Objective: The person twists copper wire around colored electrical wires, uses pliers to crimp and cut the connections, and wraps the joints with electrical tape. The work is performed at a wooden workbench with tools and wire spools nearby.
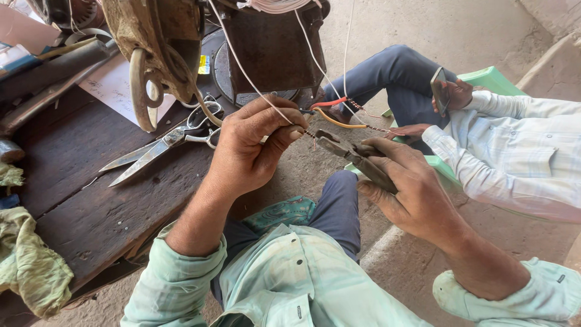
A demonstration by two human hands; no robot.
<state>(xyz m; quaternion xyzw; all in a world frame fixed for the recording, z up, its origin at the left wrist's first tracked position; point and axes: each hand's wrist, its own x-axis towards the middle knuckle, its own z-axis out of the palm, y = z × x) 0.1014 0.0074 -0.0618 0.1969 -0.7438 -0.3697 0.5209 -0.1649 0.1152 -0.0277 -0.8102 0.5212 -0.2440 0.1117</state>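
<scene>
While left hand pinches thin white wire between thumb and forefinger, right hand closed around pliers, nose pointed at twisted wire end just past left fingertips.

Risks, judged from this view:
- Plier nose sits very near left fingertips; slip or over-squeeze likely nips skin.
- White wire runs taut up to coil on winding machine; hard tug could snap strand or pull turns loose.
- Red lead and yellow lead cross close behind joint; easy to grab wrong conductor.
- Scissors lie on counter, blades apart, near left forearm; elbow drift could catch them.

Joint held mid-air between both hands, above knee, clear of counter edge. Seated person's hand with phone well apart, not involved.
</scene>
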